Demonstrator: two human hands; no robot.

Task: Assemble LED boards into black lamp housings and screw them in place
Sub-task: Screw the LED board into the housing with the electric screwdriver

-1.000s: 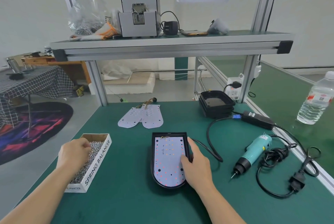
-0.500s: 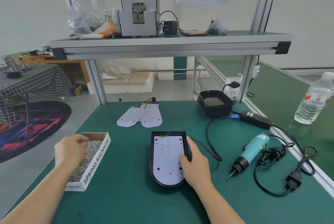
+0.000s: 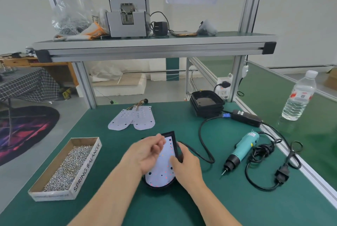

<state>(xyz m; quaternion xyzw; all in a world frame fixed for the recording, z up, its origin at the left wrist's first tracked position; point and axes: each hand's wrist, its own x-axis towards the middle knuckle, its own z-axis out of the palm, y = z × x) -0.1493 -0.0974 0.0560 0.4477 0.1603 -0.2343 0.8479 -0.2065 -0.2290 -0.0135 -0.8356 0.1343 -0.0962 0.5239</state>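
LED board seated in black housing, near bench front edge
Right hand grips the rim, steadying it; left hand curls above, contents unclear

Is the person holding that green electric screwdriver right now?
No: the green screwdriver lies on the table, apart from the left hand and the right hand, which are both at the black housing.
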